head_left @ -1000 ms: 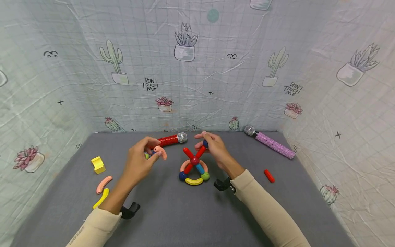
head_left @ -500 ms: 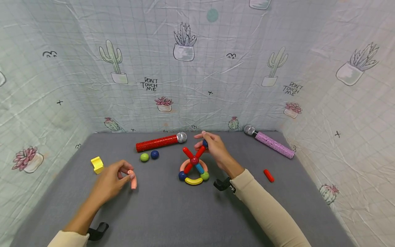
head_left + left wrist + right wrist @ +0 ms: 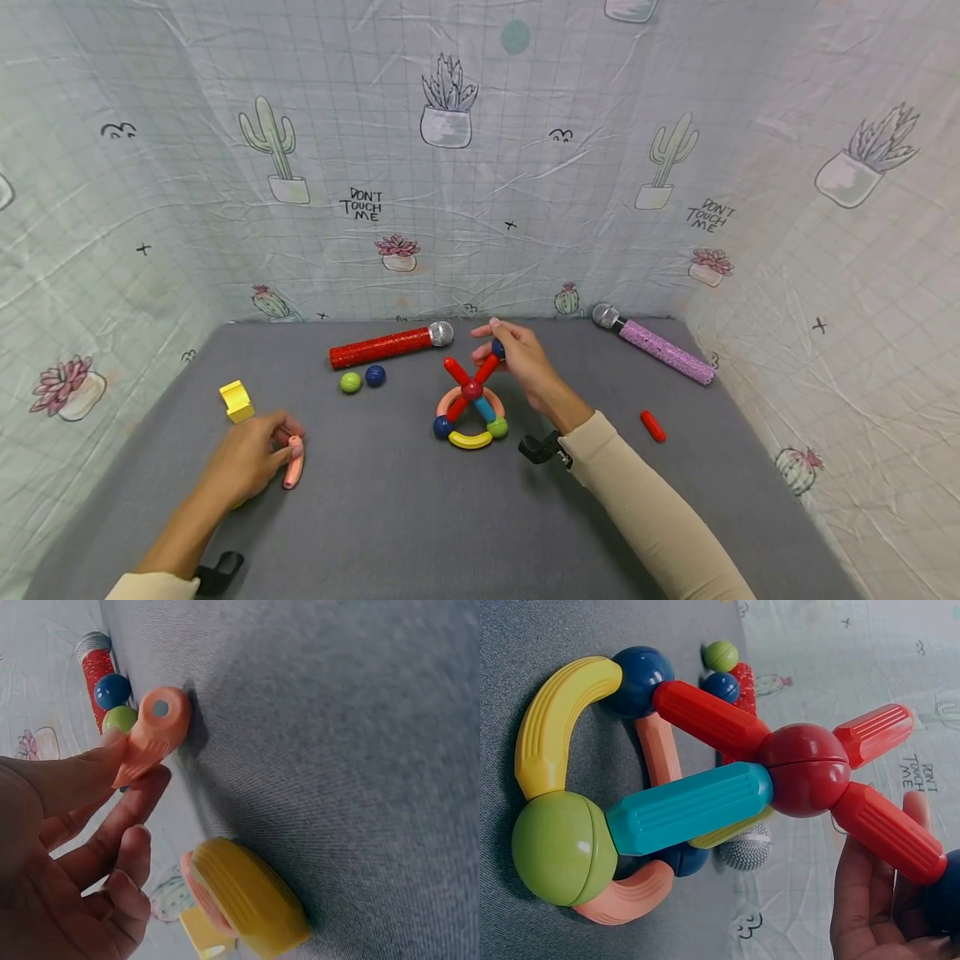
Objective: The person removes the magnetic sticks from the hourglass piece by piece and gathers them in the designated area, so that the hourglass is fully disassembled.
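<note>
Between the thumb and fingers of my left hand (image 3: 251,458) is a pink curved magnetic rod (image 3: 161,727), pinched near one end, low over the left side of the table. In the left wrist view, a loose yellow curved rod (image 3: 251,900) lies near that hand, with another pink rod (image 3: 196,889) partly hidden behind it. My right hand (image 3: 528,362) holds a dark blue ball (image 3: 498,348) at the upper tip of a magnetic-rod structure. A dark red ball (image 3: 806,769) joins red rods and a blue rod (image 3: 694,806) above its base of balls and curved rods.
A yellow block (image 3: 237,402) stands beyond my left hand. Loose green (image 3: 350,382) and blue (image 3: 376,376) balls lie before a red glitter microphone (image 3: 382,347). To the right are a loose red rod (image 3: 652,426) and a purple microphone (image 3: 663,350). Printed cloth (image 3: 510,167) hangs behind.
My left hand has moved left and nearer to me with the pink curved rod, uncovering the loose balls and covering the loose curved rods in the head view. My right hand stays put.
</note>
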{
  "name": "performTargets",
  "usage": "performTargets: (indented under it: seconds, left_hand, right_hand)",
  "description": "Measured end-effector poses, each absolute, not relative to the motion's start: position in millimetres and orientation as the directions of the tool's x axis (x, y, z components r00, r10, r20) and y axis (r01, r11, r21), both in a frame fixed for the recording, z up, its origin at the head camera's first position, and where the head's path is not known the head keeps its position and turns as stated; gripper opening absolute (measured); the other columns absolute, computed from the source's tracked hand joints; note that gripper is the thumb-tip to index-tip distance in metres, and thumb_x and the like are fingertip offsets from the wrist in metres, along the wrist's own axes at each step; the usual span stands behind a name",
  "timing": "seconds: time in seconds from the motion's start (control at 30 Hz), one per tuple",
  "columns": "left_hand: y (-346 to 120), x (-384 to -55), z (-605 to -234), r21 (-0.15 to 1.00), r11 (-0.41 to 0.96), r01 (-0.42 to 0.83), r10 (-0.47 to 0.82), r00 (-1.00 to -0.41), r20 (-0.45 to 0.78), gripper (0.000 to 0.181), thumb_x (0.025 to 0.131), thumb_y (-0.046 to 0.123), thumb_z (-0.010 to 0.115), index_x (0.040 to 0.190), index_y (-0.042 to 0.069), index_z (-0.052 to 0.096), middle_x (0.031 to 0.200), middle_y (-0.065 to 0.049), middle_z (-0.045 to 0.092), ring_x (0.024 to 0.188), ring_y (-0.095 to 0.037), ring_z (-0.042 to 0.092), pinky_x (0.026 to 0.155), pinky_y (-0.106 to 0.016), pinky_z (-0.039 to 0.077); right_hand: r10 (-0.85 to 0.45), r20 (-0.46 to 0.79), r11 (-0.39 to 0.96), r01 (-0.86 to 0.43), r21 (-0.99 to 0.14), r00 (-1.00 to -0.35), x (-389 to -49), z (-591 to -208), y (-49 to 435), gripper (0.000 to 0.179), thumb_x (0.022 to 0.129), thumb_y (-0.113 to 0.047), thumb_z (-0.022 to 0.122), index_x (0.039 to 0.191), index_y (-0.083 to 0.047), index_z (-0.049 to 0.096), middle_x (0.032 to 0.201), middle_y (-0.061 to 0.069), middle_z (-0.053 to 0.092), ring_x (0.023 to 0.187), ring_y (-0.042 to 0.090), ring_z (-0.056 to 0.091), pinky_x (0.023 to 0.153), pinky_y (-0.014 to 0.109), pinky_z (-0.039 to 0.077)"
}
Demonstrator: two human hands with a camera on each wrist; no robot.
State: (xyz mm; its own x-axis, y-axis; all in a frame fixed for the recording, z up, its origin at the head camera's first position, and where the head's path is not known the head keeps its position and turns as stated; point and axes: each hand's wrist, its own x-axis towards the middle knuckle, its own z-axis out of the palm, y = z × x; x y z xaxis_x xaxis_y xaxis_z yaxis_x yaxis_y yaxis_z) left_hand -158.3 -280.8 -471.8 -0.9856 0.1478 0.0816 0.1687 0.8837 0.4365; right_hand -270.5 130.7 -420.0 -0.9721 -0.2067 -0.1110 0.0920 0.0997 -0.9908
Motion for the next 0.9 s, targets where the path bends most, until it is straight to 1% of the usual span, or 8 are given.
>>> performTargets:
  seconds: [0.1, 0.2, 0.3, 0.43, 0.53, 0.7, 0.8, 0.9]
  left_hand:
    - [-281, -158, -473, 0.403, 0.895, 0.19, 0.164, -0.982, 0.098, 0.014, 0.09, 0.012, 0.084, 0.102, 0.01, 0.076, 0.089, 0.002, 0.076, 0.085, -0.023, 0.068, 0.075, -0.049, 0.053]
    - [-280, -158, -473, 0.375, 0.902, 0.215, 0.177, -0.975, 0.133, 0.015, 0.088, 0.009, 0.085, 0.1, 0.009, 0.077, 0.089, -0.001, 0.075, 0.088, -0.028, 0.069, 0.079, -0.054, 0.053]
    - [-276, -158, -470, 0.346, 0.91, 0.227, 0.177, -0.969, 0.17, 0.02, 0.086, 0.009, 0.086, 0.103, 0.008, 0.077, 0.092, -0.007, 0.074, 0.09, -0.032, 0.068, 0.08, -0.056, 0.052]
    - [-263, -160, -463, 0.31, 0.927, 0.212, 0.164, -0.971, 0.175, 0.028, 0.086, 0.013, 0.088, 0.11, 0.008, 0.076, 0.1, -0.013, 0.073, 0.095, -0.035, 0.064, 0.081, -0.055, 0.051]
    - [-251, -162, -456, 0.299, 0.932, 0.206, 0.161, -0.972, 0.17, 0.029, 0.088, 0.016, 0.087, 0.114, 0.009, 0.076, 0.104, -0.014, 0.073, 0.098, -0.035, 0.062, 0.08, -0.054, 0.051]
    - [-231, -166, -446, 0.318, 0.915, 0.247, 0.185, -0.959, 0.214, 0.03, 0.089, 0.016, 0.087, 0.115, 0.01, 0.076, 0.105, -0.013, 0.073, 0.099, -0.033, 0.061, 0.082, -0.052, 0.052]
    - [-218, -170, -439, 0.326, 0.901, 0.287, 0.21, -0.945, 0.252, 0.029, 0.088, 0.016, 0.087, 0.115, 0.01, 0.076, 0.104, -0.011, 0.072, 0.098, -0.032, 0.061, 0.082, -0.05, 0.05]
    - [-202, -175, -430, 0.332, 0.89, 0.311, 0.224, -0.935, 0.277, 0.029, 0.088, 0.017, 0.088, 0.115, 0.012, 0.076, 0.105, -0.01, 0.071, 0.099, -0.031, 0.061, 0.081, -0.048, 0.051]
  right_hand:
    - [-0.206, -0.112, 0.098, 0.093, -0.991, -0.972, -271, -420, 131, 0.045, 0.114, -0.046, 0.045, 0.129, -0.013, 0.073, 0.092, 0.004, 0.078, 0.097, 0.023, 0.077, 0.103, 0.044, 0.058]
    - [-0.209, -0.115, 0.099, 0.096, -0.99, -0.971, -271, -420, 130, 0.047, 0.114, -0.046, 0.045, 0.133, -0.012, 0.072, 0.095, 0.005, 0.078, 0.099, 0.023, 0.077, 0.104, 0.044, 0.057]
    - [-0.216, -0.117, 0.107, 0.096, -0.99, -0.969, -270, -420, 131, 0.048, 0.114, -0.046, 0.044, 0.137, -0.012, 0.069, 0.103, 0.009, 0.079, 0.104, 0.028, 0.077, 0.105, 0.046, 0.057]
    - [-0.216, -0.11, 0.138, 0.081, -0.987, -0.97, -268, -419, 132, 0.049, 0.115, -0.045, 0.04, 0.143, -0.013, 0.064, 0.117, 0.012, 0.078, 0.111, 0.037, 0.074, 0.105, 0.047, 0.056]
    - [-0.211, -0.102, 0.15, 0.07, -0.986, -0.972, -266, -419, 134, 0.048, 0.115, -0.044, 0.037, 0.145, -0.015, 0.062, 0.124, 0.014, 0.077, 0.111, 0.036, 0.073, 0.104, 0.046, 0.055]
    - [-0.215, -0.083, 0.042, 0.076, -0.996, -0.973, -260, -420, 140, 0.046, 0.116, -0.041, 0.037, 0.147, -0.014, 0.056, 0.137, 0.022, 0.069, 0.106, 0.024, 0.073, 0.107, 0.051, 0.054]
    - [-0.213, -0.075, -0.046, 0.087, -0.995, -0.974, -255, -421, 144, 0.046, 0.116, -0.04, 0.037, 0.15, -0.011, 0.052, 0.144, 0.026, 0.063, 0.105, 0.022, 0.072, 0.111, 0.056, 0.051]
    - [-0.217, -0.069, -0.135, 0.1, -0.986, -0.974, -249, -423, 149, 0.044, 0.116, -0.036, 0.038, 0.15, -0.01, 0.049, 0.148, 0.026, 0.059, 0.108, 0.023, 0.071, 0.115, 0.058, 0.048]
